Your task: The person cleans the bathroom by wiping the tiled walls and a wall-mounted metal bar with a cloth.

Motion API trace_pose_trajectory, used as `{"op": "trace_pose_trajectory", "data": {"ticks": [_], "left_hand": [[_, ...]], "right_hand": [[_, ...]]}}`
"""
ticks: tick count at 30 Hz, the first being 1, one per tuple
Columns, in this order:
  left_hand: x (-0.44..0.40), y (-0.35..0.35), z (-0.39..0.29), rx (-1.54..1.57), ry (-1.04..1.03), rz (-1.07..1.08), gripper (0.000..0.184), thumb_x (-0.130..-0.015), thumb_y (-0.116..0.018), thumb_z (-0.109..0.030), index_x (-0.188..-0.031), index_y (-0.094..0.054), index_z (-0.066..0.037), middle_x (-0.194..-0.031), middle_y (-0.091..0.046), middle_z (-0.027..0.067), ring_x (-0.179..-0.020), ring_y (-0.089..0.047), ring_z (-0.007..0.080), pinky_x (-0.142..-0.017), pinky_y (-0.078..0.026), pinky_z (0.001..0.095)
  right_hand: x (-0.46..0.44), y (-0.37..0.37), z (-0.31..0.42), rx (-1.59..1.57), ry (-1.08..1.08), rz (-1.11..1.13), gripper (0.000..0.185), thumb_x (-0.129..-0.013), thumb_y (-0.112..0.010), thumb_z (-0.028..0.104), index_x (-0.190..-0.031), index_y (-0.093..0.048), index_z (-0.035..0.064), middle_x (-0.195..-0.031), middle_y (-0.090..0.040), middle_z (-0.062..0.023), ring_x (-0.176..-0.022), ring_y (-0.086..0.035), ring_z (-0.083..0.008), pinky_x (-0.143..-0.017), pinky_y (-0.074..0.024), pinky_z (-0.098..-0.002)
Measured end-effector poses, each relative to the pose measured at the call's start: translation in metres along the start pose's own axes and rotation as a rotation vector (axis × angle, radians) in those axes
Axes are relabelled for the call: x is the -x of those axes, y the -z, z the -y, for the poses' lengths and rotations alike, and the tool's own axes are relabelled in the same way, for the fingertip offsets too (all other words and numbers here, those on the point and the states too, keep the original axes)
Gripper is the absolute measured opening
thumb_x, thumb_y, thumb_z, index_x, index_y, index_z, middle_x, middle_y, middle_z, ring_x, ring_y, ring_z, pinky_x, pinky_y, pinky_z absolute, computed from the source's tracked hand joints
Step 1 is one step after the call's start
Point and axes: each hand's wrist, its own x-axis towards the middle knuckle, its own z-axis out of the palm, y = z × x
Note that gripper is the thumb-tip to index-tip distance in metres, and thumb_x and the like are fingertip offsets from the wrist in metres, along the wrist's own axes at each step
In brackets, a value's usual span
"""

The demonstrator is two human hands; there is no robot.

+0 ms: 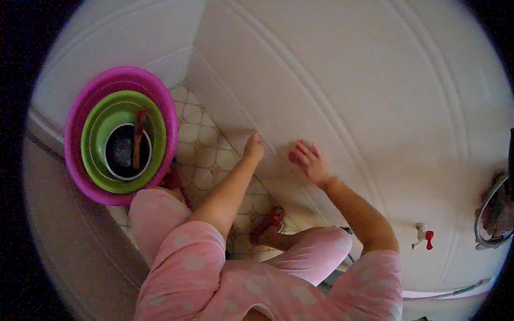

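My right hand (312, 163) is against the pale wall panel (342, 96), its fingers bent over a small red thing (293, 157). Most of that red thing lies under the fingers, so its kind is unclear. Lower on the wall and to the left, my left hand (254, 147) looks closed, thumb uppermost. Its other fingers face away from me, and anything inside them is hidden.
To the left, a pink basin (72, 134) holds a green basin (91, 155) and a dark pail (120, 152) with a brown-handled tool (137, 150) across it. Patterned floor tiles (206, 136) lie below. A red-handled tap (422, 235) juts from the wall, right; a hose (479, 214) hangs beyond.
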Motion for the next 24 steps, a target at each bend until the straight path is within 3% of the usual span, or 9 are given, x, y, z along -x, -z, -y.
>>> {"op": "trace_pose_trajectory", "data": {"ticks": [2,4,6,8,9,15,21,24], "left_hand": [[-0.013,-0.016,0.018,0.043,-0.016,0.010,0.047,-0.080,-0.047,-0.004,-0.127,-0.042,-0.007,-0.125,-0.046,0.0187,-0.115,-0.045,0.0325,-0.096,-0.037,0.0378],[-0.033,-0.039,0.037,0.352,-0.071,-0.076,0.049,-0.080,-0.046,-0.001,-0.128,-0.041,-0.007,-0.123,-0.047,0.0197,-0.114,-0.045,0.0327,-0.097,-0.036,0.0373],[-0.028,-0.035,0.020,0.393,-0.089,-0.114,0.052,-0.079,-0.046,0.002,-0.130,-0.038,-0.006,-0.123,-0.046,0.0204,-0.115,-0.044,0.0329,-0.098,-0.035,0.0371],[-0.003,0.002,-0.042,0.167,-0.071,-0.109,0.056,-0.079,-0.046,0.004,-0.133,-0.034,-0.007,-0.124,-0.044,0.0209,-0.116,-0.042,0.0329,-0.100,-0.033,0.0372],[-0.005,-0.005,-0.041,0.184,-0.068,-0.129,0.058,-0.079,-0.047,0.004,-0.134,-0.033,-0.007,-0.125,-0.042,0.0208,-0.117,-0.041,0.0330,-0.100,-0.033,0.0374],[-0.004,-0.024,-0.033,0.236,-0.058,-0.146,0.066,-0.077,-0.049,0.004,-0.137,-0.026,-0.010,-0.131,-0.033,0.0197,-0.122,-0.034,0.0336,-0.101,-0.031,0.0389],[0.028,-0.013,-0.055,0.187,-0.089,-0.149,0.067,-0.074,-0.048,0.006,-0.136,-0.028,-0.010,-0.130,-0.034,0.0202,-0.120,-0.036,0.0338,-0.100,-0.032,0.0379],[0.040,-0.007,-0.061,0.093,-0.110,-0.155,0.066,-0.074,-0.048,0.006,-0.135,-0.028,-0.010,-0.130,-0.034,0.0202,-0.119,-0.036,0.0339,-0.100,-0.032,0.0383]], "right_hand": [[-0.030,0.026,-0.017,0.098,0.017,-0.032,0.046,-0.083,-0.048,0.021,-0.129,-0.045,0.0171,-0.139,-0.034,-0.0008,-0.132,-0.025,-0.0205,-0.108,-0.0145,-0.0472],[-0.062,0.063,-0.029,0.238,0.070,-0.065,0.045,-0.082,-0.048,0.019,-0.127,-0.047,0.0181,-0.140,-0.033,-0.0003,-0.133,-0.024,-0.0202,-0.107,-0.0157,-0.0500],[-0.085,0.094,-0.030,0.280,0.057,-0.136,0.045,-0.081,-0.047,0.017,-0.126,-0.049,0.0187,-0.140,-0.033,-0.0003,-0.133,-0.024,-0.0199,-0.106,-0.0165,-0.0525],[-0.088,0.124,-0.022,0.335,0.008,-0.131,0.043,-0.084,-0.044,0.019,-0.127,-0.047,0.0172,-0.141,-0.031,-0.0011,-0.134,-0.023,-0.0212,-0.107,-0.0156,-0.0515],[-0.086,0.130,-0.021,0.363,-0.019,-0.128,0.042,-0.085,-0.042,0.019,-0.128,-0.046,0.0165,-0.141,-0.031,-0.0016,-0.134,-0.022,-0.0218,-0.107,-0.0151,-0.0510],[-0.021,0.102,-0.004,0.267,-0.202,0.013,0.049,-0.085,-0.042,0.019,-0.133,-0.039,0.0122,-0.145,-0.023,0.0009,-0.135,-0.021,-0.0210,-0.107,-0.0170,-0.0502],[0.061,0.048,0.020,0.275,-0.071,0.208,0.052,-0.085,-0.043,0.018,-0.136,-0.034,0.0155,-0.145,-0.023,0.0021,-0.134,-0.021,-0.0178,-0.106,-0.0174,-0.0481],[0.084,0.036,0.015,0.136,-0.008,0.029,0.050,-0.085,-0.044,0.015,-0.134,-0.038,0.0192,-0.146,-0.022,0.0019,-0.135,-0.020,-0.0183,-0.106,-0.0174,-0.0487]]}}
